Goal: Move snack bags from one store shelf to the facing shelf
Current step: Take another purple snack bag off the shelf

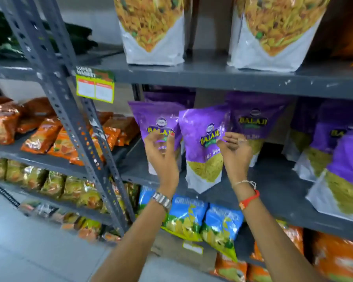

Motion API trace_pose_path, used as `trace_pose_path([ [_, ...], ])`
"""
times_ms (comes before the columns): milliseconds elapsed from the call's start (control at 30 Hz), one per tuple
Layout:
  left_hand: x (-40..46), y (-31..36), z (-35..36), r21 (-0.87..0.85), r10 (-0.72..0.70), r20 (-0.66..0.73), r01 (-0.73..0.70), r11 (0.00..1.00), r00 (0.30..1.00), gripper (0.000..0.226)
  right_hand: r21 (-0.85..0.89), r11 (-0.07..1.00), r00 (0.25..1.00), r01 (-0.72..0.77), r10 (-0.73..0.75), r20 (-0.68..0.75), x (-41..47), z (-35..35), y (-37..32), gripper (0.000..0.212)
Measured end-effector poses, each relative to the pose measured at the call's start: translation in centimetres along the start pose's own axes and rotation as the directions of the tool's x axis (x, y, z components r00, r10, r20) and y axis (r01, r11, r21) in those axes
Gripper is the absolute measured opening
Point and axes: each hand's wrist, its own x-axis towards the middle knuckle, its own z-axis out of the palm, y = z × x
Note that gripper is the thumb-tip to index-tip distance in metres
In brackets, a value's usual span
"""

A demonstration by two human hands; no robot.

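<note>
Purple snack bags stand on the grey middle shelf (273,180). One purple bag (202,143) is at the shelf's front edge, tilted slightly. My right hand (235,151) pinches its right edge between thumb and curled fingers. A second purple bag (151,119) stands just left of it. My left hand (161,155) hovers in front of that bag with fingers spread and nothing in it. More purple bags stand behind (253,119) and to the right (342,171).
Two large white bags (153,37) stand on the shelf above. Blue bags (192,216) and orange bags (338,257) fill the shelves below. A slotted grey upright (69,110) separates a left rack holding orange packets (41,135). Grey floor lies at the lower left.
</note>
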Motion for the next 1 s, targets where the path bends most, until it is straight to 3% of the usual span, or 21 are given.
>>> trace_pose_path([
  [100, -3.7, -4.3, -0.5, 0.058, -0.233, 0.193, 0.226, 0.972, 0.953, 0.037, -0.068, 0.983, 0.982, -0.170, 0.175, 0.066, 0.8, -1.2, 4.8, 0.031],
  [200, -5.1, -8.4, -0.9, 0.206, -0.331, 0.381, 0.270, 0.941, 0.863, 0.064, -0.113, 0.963, 0.941, -0.246, 0.265, 0.211, 1.0, -1.8, 7.3, 0.017],
  [333, -5.8, -9.0, -0.5, 0.227, -0.437, 0.456, 0.374, 0.899, 0.775, 0.051, -0.133, 0.941, 0.870, -0.311, 0.338, 0.359, 0.7, -1.7, 7.6, 0.072],
  [433, -6.2, -9.2, -0.1, 0.271, -0.414, 0.510, 0.316, 0.909, 0.754, 0.042, -0.139, 0.944, 0.855, -0.300, 0.331, 0.399, 1.0, -1.8, 7.7, 0.057],
  [567, -5.7, -10.4, 0.3, 0.232, -0.492, 0.494, 0.437, 0.869, 0.716, 0.038, -0.188, 0.925, 0.830, -0.330, 0.379, 0.409, 1.2, -2.5, 7.9, 0.038],
  [633, -5.4, -10.5, 0.7, 0.196, -0.506, 0.486, 0.475, 0.858, 0.713, 0.038, -0.192, 0.925, 0.858, -0.329, 0.377, 0.348, 1.3, -3.1, 8.2, 0.030],
  [700, -5.3, -10.7, 1.6, 0.197, -0.519, 0.503, 0.492, 0.848, 0.692, 0.036, -0.203, 0.919, 0.888, -0.338, 0.383, 0.254, 1.3, -3.9, 8.4, 0.044],
  [800, -5.2, -10.7, 3.7, 0.215, -0.551, 0.555, 0.533, 0.818, 0.623, 0.029, -0.232, 0.911, 0.921, -0.341, 0.373, 0.112, 1.5, -5.5, 8.8, 0.072],
  [900, -5.4, -10.2, 6.0, 0.221, -0.566, 0.621, 0.572, 0.790, 0.542, 0.029, -0.232, 0.916, 0.942, -0.328, 0.336, -0.006, 1.6, -7.2, 8.7, 0.064],
  [1000, -5.9, -10.2, 7.6, 0.240, -0.572, 0.686, 0.601, 0.762, 0.450, 0.032, -0.240, 0.904, 0.935, -0.354, 0.337, -0.111, 1.7, -8.7, 9.0, 0.076],
])
